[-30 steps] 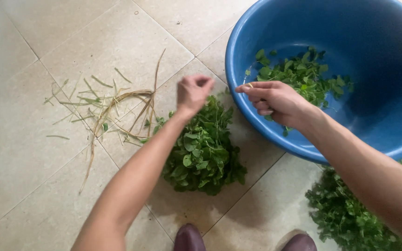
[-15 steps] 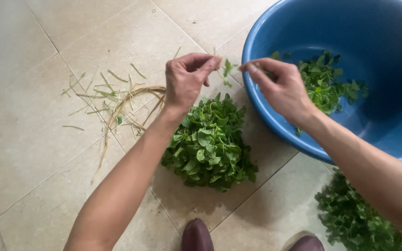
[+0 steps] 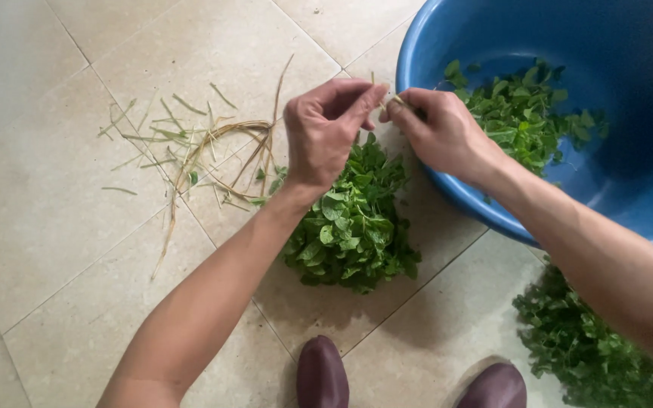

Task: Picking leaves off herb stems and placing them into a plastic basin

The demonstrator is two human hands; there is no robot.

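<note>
My left hand (image 3: 326,128) and my right hand (image 3: 440,132) meet fingertip to fingertip above the floor, both pinching a thin pale stem (image 3: 387,97) between them. Directly below lies a bunch of green leafy herbs (image 3: 353,223) on the beige tiles. Right of my hands stands a big blue plastic basin (image 3: 447,45) holding plucked green leaves (image 3: 527,121).
Dry straw-coloured stems and bits of stalk (image 3: 205,151) lie scattered on the tile floor to the left. Another heap of green herbs (image 3: 591,347) sits at the lower right. The toes of two dark shoes (image 3: 323,374) show at the bottom edge.
My left hand rose from the herb bunch and came to my right hand at the basin's rim. Both now pinch one stem together.
</note>
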